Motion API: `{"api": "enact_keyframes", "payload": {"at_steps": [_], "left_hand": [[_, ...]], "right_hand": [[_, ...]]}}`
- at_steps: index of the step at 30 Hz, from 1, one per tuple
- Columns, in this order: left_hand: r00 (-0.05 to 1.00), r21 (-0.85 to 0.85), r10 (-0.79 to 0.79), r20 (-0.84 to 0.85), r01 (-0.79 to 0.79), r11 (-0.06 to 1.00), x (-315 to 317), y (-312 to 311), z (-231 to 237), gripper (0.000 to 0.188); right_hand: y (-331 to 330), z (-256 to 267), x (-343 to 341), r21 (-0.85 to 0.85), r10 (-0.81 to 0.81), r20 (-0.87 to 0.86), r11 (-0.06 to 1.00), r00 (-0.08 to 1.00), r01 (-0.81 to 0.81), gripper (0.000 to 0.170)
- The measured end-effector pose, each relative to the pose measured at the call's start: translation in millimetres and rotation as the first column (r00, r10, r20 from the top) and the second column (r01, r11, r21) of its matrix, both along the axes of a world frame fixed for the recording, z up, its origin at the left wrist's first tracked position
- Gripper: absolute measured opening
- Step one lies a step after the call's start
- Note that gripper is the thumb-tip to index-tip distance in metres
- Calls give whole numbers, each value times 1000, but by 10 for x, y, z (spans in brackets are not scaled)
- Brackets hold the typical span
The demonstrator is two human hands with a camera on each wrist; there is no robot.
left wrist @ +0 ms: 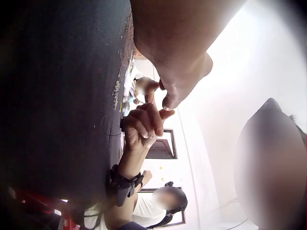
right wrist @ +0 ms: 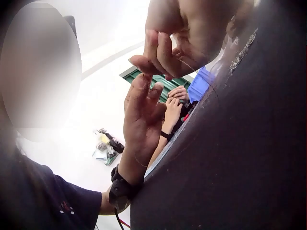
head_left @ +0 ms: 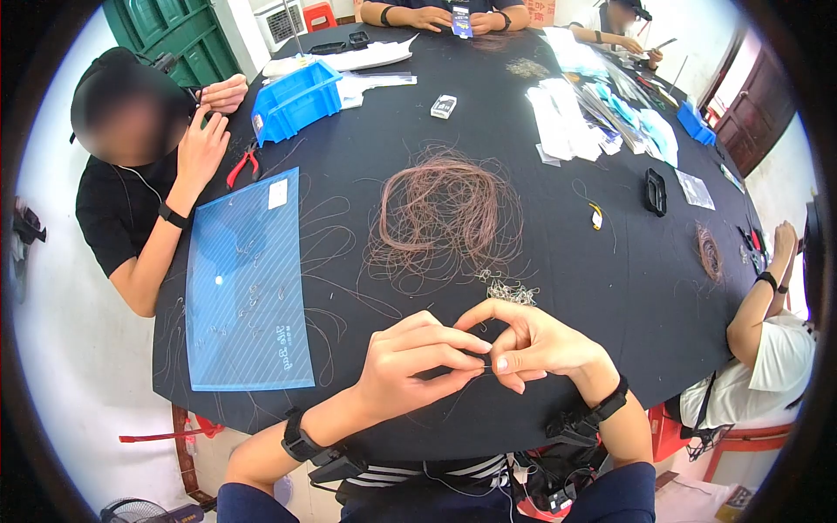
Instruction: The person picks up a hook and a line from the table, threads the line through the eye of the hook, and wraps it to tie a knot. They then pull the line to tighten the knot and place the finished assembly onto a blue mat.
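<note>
Both hands meet above the near edge of the black table in the head view. The left hand point(head_left: 418, 362) pinches a tiny thin piece between thumb and fingertips. Facing it, the right hand point(head_left: 545, 349) has its thumb and fingers closed on the other end. A thin brown line point(right wrist: 189, 66) trails from the right hand in the right wrist view. What exactly joins the fingertips is too small to tell. Just beyond the hands lies a pile of small metal hooks point(head_left: 510, 293), and behind it a loose tangle of brown line point(head_left: 445, 213).
A blue patterned sheet point(head_left: 248, 288) with small hooked pieces lies left. Farther off are red pliers point(head_left: 244, 166), a blue bin point(head_left: 298, 100), a small box point(head_left: 443, 106), a yellow item point(head_left: 596, 217) and a black tray point(head_left: 656, 192). Other people sit around the table point(head_left: 558, 253).
</note>
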State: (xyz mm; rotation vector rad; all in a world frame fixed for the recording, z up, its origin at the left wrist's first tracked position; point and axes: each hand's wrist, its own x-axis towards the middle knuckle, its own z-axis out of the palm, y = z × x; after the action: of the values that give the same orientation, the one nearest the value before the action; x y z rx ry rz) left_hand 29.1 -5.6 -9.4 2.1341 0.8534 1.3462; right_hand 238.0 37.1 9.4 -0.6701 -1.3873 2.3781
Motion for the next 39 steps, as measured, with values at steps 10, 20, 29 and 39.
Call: {"api": "enact_keyframes", "payload": {"at_steps": [10, 20, 29, 39], "left_hand": [[1000, 16, -22, -13, 22, 1000, 10, 7, -33, 15], [986, -260, 39, 161, 4, 966, -28, -32, 28, 14], [960, -307, 109, 259, -25, 951, -39, -22, 30, 14], [984, -131, 128, 123, -112, 985, -34, -1, 21, 19]], "right_hand": [[4, 27, -1, 39, 32, 46, 999, 998, -34, 46], [-23, 17, 11, 303, -150, 49, 944, 988, 128, 11], [-96, -26, -36, 480, -204, 29, 861, 978, 166, 8], [-119, -3, 6, 748, -361, -103, 586, 927, 312, 4]]}}
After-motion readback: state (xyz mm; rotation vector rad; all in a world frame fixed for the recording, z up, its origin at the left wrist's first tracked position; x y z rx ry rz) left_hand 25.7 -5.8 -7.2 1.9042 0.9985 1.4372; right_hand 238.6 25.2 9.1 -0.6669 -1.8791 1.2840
